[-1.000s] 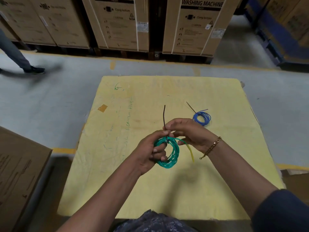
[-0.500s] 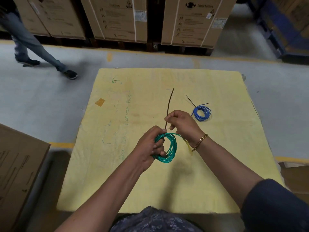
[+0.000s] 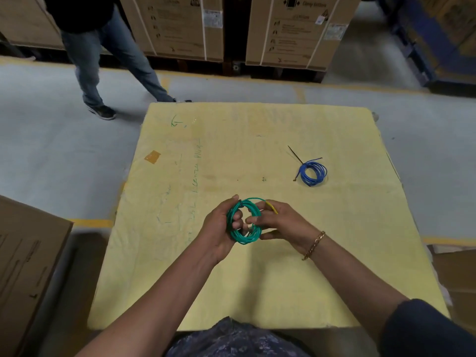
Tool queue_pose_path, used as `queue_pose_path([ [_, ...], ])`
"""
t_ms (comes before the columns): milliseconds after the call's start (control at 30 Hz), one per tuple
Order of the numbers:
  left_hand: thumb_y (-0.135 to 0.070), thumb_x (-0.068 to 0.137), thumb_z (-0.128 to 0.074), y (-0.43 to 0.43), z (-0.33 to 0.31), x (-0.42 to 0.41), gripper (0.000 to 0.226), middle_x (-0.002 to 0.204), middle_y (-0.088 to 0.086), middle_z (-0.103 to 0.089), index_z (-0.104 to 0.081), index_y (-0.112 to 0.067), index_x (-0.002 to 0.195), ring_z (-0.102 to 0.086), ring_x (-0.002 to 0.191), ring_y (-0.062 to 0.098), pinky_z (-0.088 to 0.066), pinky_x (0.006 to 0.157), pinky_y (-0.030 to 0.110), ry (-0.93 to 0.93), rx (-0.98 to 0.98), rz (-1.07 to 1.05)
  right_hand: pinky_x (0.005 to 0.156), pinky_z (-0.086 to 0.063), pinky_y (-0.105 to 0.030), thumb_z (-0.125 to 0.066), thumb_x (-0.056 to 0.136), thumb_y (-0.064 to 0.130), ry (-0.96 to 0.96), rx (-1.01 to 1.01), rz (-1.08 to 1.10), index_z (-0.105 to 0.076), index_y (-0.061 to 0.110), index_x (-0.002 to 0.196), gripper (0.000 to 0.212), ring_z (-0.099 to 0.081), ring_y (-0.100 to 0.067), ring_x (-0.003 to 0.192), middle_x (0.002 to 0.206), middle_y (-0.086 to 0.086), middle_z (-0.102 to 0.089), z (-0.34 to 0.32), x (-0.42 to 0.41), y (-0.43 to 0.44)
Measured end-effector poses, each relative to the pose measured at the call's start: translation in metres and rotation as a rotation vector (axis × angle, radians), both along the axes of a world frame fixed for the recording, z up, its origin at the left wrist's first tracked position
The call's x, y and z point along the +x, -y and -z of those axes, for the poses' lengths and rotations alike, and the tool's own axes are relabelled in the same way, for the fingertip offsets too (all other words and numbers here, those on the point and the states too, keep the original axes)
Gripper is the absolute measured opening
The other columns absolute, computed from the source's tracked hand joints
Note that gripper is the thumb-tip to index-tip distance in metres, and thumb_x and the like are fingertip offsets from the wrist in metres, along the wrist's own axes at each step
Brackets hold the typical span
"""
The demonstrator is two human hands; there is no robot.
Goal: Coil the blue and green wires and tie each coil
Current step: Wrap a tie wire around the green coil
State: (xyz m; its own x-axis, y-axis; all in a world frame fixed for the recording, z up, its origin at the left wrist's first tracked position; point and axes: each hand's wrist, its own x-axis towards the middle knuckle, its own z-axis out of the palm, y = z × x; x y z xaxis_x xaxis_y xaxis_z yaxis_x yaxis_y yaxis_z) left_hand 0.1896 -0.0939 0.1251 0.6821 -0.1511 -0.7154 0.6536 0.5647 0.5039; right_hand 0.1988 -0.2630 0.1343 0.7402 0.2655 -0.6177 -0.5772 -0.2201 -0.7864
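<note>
The green wire coil (image 3: 246, 237) is held upright above the middle of the yellow table (image 3: 257, 287). My left hand (image 3: 219, 228) grips its left side, fingers through the ring. My right hand (image 3: 279, 221) holds the coil's right side, with a short yellow wire end (image 3: 272, 206) sticking out over its fingers. The black tie is not visible now. The blue wire coil (image 3: 313, 173) lies flat at the table's right back, bound with a black tie whose tail (image 3: 295, 153) points up-left.
A person in jeans (image 3: 103, 55) walks past the table's far left corner. Large cardboard cartons (image 3: 180, 24) stand along the back. Another carton (image 3: 25, 266) sits close to the table's left edge. An orange tape patch (image 3: 152, 157) is stuck on the table.
The long black tie that stood up from my right hand is gone from sight. My right hand came down onto the coil's right side. The passer-by moved closer, to the right.
</note>
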Motion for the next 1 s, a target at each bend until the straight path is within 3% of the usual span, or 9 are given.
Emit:
queue_pose_path([
  [133, -0.027, 0.099, -0.058, -0.002, 0.016, 0.002, 0.021, 0.066, 0.003, -0.054, -0.061, -0.009, 0.108, -0.054, 0.055, 0.017, -0.053, 0.066, 0.034, 0.065, 0.11, 0.152, 0.074, -0.062, -0.035, -0.074, 0.084, 0.005, 0.051, -0.027, 0.238, -0.065, 0.001, 0.113, 0.03, -0.068, -0.024, 0.086, 0.092, -0.013, -0.07, 0.02, -0.006, -0.009],
  [233, -0.027, 0.101, -0.055, -0.003, 0.02, 0.01, 0.024, 0.083, 0.006, -0.066, -0.062, -0.01, 0.117, -0.066, 0.079, 0.021, -0.057, 0.082, 0.041, 0.166, 0.288, 0.334, 0.069, -0.062, -0.028, -0.073, 0.086, 0.005, 0.074, -0.093, 0.286, -0.065, 0.004, 0.112, 0.028, -0.068, -0.023, 0.087, 0.095, -0.014, -0.071, 0.025, 0.001, -0.004],
  [333, -0.027, 0.099, -0.059, 0.0, 0.022, 0.027, 0.023, 0.11, 0.008, -0.068, -0.061, -0.02, 0.12, -0.067, 0.099, 0.022, -0.057, 0.088, 0.039, 0.238, 0.357, 0.444, 0.073, -0.062, -0.034, -0.073, 0.086, 0.005, 0.118, -0.111, 0.358, -0.064, 0.006, 0.11, 0.026, -0.07, -0.024, 0.084, 0.095, -0.017, -0.072, 0.025, 0.016, 0.005],
  [500, -0.029, 0.098, -0.06, 0.017, 0.023, 0.059, 0.046, 0.127, -0.001, -0.063, -0.046, -0.024, 0.141, -0.062, 0.117, 0.02, -0.054, 0.092, 0.04, 0.25, 0.356, 0.402, 0.075, -0.059, -0.032, -0.07, 0.089, 0.003, 0.22, -0.072, 0.517, -0.058, 0.018, 0.099, 0.022, -0.07, -0.019, 0.077, 0.093, -0.008, -0.069, 0.016, 0.073, 0.035],
  [667, -0.034, 0.098, -0.06, 0.026, 0.044, 0.072, 0.038, 0.128, 0.003, -0.066, -0.053, -0.024, 0.134, -0.066, 0.113, 0.026, -0.053, 0.096, 0.044, 0.189, 0.484, 0.409, 0.078, -0.062, -0.037, -0.071, 0.086, 0.0, 0.14, -0.167, 0.464, -0.059, 0.013, 0.104, 0.025, -0.071, -0.022, 0.078, 0.095, -0.013, -0.069, 0.042, 0.146, 0.07],
  [733, -0.034, 0.098, -0.059, 0.028, 0.053, 0.069, 0.029, 0.123, 0.005, -0.068, -0.058, -0.023, 0.125, -0.07, 0.108, 0.028, -0.054, 0.092, 0.043, 0.153, 0.499, 0.403, 0.067, -0.062, -0.03, -0.072, 0.084, -0.001, 0.073, -0.183, 0.394, -0.06, 0.007, 0.113, 0.032, -0.071, -0.021, 0.075, 0.096, -0.015, -0.069, 0.062, 0.169, 0.08],
  [800, -0.033, 0.098, -0.058, 0.032, 0.062, 0.066, 0.025, 0.119, 0.004, -0.07, -0.06, -0.023, 0.121, -0.071, 0.097, 0.025, -0.053, 0.086, 0.04, 0.133, 0.517, 0.409, 0.06, -0.06, -0.028, -0.073, 0.084, 0.001, 0.05, -0.264, 0.324, -0.061, 0.01, 0.106, 0.026, -0.072, -0.022, 0.078, 0.099, -0.017, -0.069, 0.086, 0.186, 0.086],
  [900, -0.03, 0.098, -0.058, 0.039, 0.073, 0.062, 0.023, 0.112, 0.001, -0.071, -0.06, -0.021, 0.119, -0.068, 0.088, 0.02, -0.05, 0.082, 0.036, 0.104, 0.553, 0.412, 0.079, -0.061, -0.044, -0.077, 0.083, 0.019, 0.077, -0.536, 0.114, -0.059, 0.014, 0.102, 0.027, -0.072, -0.032, 0.095, 0.108, -0.019, -0.071, 0.117, 0.204, 0.091],
  [1000, -0.03, 0.098, -0.059, 0.046, 0.078, 0.061, 0.025, 0.11, 0.001, -0.07, -0.059, -0.021, 0.121, -0.067, 0.085, 0.019, -0.048, 0.08, 0.034, 0.089, 0.576, 0.403, 0.089, -0.056, -0.047, -0.079, 0.075, 0.036, 0.139, -0.745, -0.079, -0.052, 0.011, 0.126, 0.063, -0.068, -0.033, 0.102, 0.117, -0.013, -0.066, 0.129, 0.209, 0.098],
])
